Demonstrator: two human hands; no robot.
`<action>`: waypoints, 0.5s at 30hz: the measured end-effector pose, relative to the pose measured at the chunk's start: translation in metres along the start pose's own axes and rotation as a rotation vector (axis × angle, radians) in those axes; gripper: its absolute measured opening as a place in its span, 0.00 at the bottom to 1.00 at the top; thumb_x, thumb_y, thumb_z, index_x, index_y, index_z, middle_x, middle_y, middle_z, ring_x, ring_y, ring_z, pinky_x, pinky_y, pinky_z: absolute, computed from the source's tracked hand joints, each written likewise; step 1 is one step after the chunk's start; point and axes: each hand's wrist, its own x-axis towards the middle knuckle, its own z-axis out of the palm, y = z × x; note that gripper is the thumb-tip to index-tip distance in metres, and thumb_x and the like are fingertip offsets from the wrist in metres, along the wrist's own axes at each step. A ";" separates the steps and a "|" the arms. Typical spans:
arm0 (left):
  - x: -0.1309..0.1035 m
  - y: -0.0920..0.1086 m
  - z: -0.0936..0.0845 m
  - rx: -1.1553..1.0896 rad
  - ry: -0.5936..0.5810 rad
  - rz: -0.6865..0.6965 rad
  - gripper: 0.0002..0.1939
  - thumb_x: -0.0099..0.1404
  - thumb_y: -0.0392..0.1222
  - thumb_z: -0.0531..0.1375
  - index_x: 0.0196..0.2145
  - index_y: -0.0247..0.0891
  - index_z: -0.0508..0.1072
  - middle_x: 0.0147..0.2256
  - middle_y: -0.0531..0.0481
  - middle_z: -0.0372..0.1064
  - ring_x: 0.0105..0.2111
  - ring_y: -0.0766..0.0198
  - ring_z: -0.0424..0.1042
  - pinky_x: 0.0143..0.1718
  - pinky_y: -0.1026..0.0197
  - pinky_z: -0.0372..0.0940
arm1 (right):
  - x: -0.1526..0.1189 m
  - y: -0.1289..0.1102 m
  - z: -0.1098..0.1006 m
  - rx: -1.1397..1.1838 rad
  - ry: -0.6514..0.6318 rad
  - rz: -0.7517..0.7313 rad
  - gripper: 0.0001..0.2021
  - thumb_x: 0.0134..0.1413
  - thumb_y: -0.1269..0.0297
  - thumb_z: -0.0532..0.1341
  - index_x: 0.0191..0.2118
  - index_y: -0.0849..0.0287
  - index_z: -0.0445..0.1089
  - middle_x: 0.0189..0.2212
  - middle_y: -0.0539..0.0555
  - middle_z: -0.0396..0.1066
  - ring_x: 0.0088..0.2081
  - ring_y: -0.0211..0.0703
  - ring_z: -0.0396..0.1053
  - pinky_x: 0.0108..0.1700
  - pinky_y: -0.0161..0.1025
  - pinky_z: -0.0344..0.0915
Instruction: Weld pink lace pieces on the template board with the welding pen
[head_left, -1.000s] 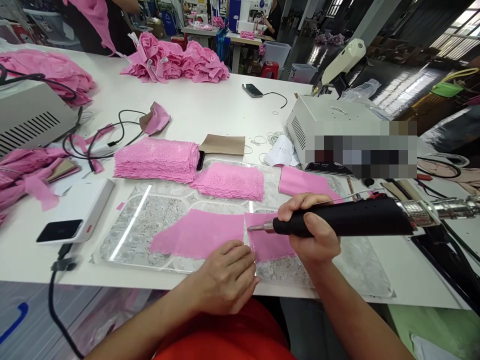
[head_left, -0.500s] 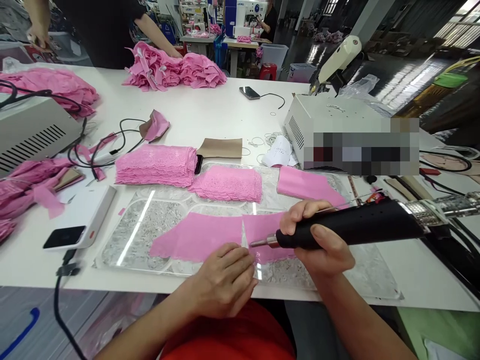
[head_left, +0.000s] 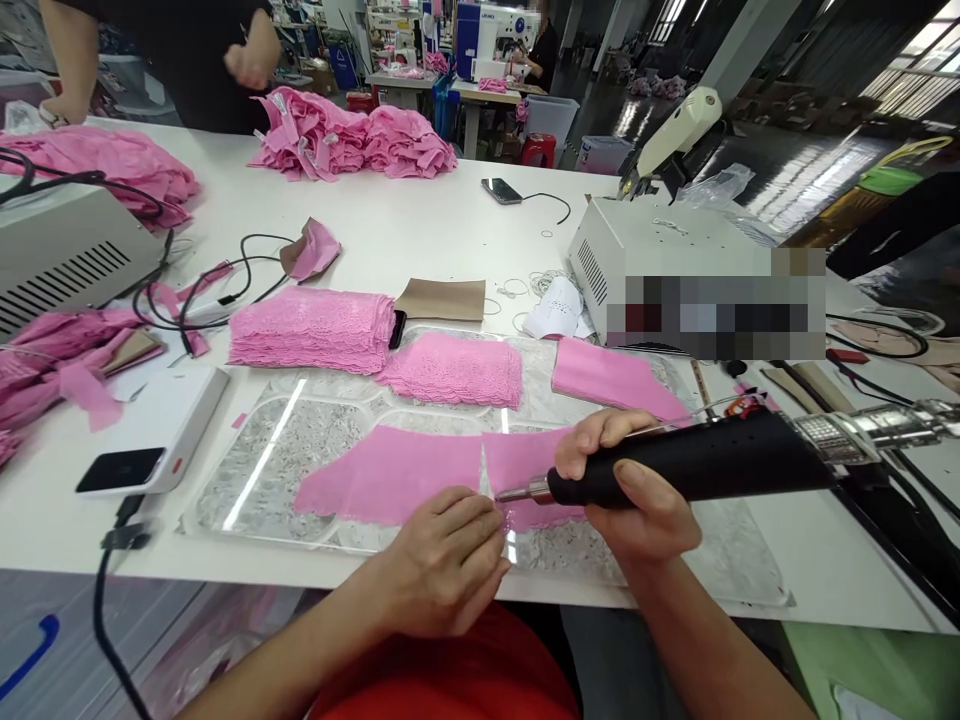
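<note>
My right hand point(head_left: 646, 500) is wrapped round a thick black handheld tool point(head_left: 697, 462) with a slim metal tip and a braided cable. Its tip points left, at the narrow gap between the left pink fabric piece point(head_left: 412, 470) and the right pink fabric piece point(head_left: 519, 455). Both pieces lie flat, side by side, on a clear mat point(head_left: 262, 480). My left hand point(head_left: 450, 565) is closed, its fingers pressed together at the lower edge of the fabric by the gap. What lies between those fingertips is hidden. My right hand and the tool cover part of the right piece.
Behind the flat pieces lie two lacy pink stacks point(head_left: 311, 330) and a plain pink stack point(head_left: 615, 380). A grey vented box point(head_left: 675, 225) stands back right. Cables point(head_left: 187, 300) and a white power bank point(head_left: 157, 430) are left. A co-worker stands across the table by pink heaps point(head_left: 352, 135).
Both my hands and the tool stay nearly in place; the whole view shifts slightly. The co-worker's hand has lifted away from the pink heap across the table.
</note>
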 end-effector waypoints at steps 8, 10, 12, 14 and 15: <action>0.012 -0.006 0.000 0.167 0.035 -0.176 0.10 0.65 0.32 0.57 0.45 0.32 0.72 0.43 0.42 0.76 0.45 0.55 0.73 0.47 0.51 0.67 | 0.030 -0.030 -0.033 -0.181 0.424 -0.247 0.04 0.37 0.66 0.58 0.26 0.58 0.65 0.23 0.47 0.63 0.20 0.34 0.63 0.25 0.37 0.63; 0.012 -0.010 0.004 0.244 0.011 -0.208 0.10 0.67 0.35 0.56 0.46 0.33 0.72 0.45 0.41 0.75 0.49 0.51 0.71 0.50 0.47 0.65 | 0.035 -0.035 -0.044 -0.201 0.494 -0.287 0.05 0.36 0.66 0.57 0.25 0.58 0.64 0.23 0.46 0.63 0.20 0.34 0.63 0.25 0.37 0.63; 0.010 -0.015 0.009 0.283 -0.009 -0.221 0.11 0.68 0.37 0.55 0.47 0.33 0.72 0.47 0.41 0.74 0.51 0.49 0.70 0.52 0.44 0.62 | 0.035 -0.037 -0.053 -0.212 0.537 -0.307 0.05 0.36 0.65 0.57 0.26 0.58 0.64 0.23 0.46 0.63 0.20 0.33 0.62 0.25 0.37 0.62; 0.006 -0.018 0.014 0.292 -0.023 -0.222 0.12 0.69 0.38 0.54 0.48 0.34 0.71 0.49 0.41 0.72 0.53 0.48 0.68 0.55 0.42 0.59 | 0.031 -0.039 -0.060 -0.223 0.554 -0.315 0.06 0.36 0.64 0.57 0.26 0.58 0.63 0.23 0.46 0.62 0.20 0.33 0.62 0.25 0.37 0.62; 0.005 -0.020 0.016 0.291 -0.025 -0.222 0.13 0.69 0.39 0.54 0.49 0.34 0.71 0.50 0.41 0.72 0.54 0.48 0.68 0.57 0.42 0.57 | 0.029 -0.039 -0.064 -0.230 0.556 -0.315 0.06 0.36 0.64 0.57 0.26 0.58 0.63 0.23 0.46 0.62 0.20 0.33 0.62 0.25 0.37 0.61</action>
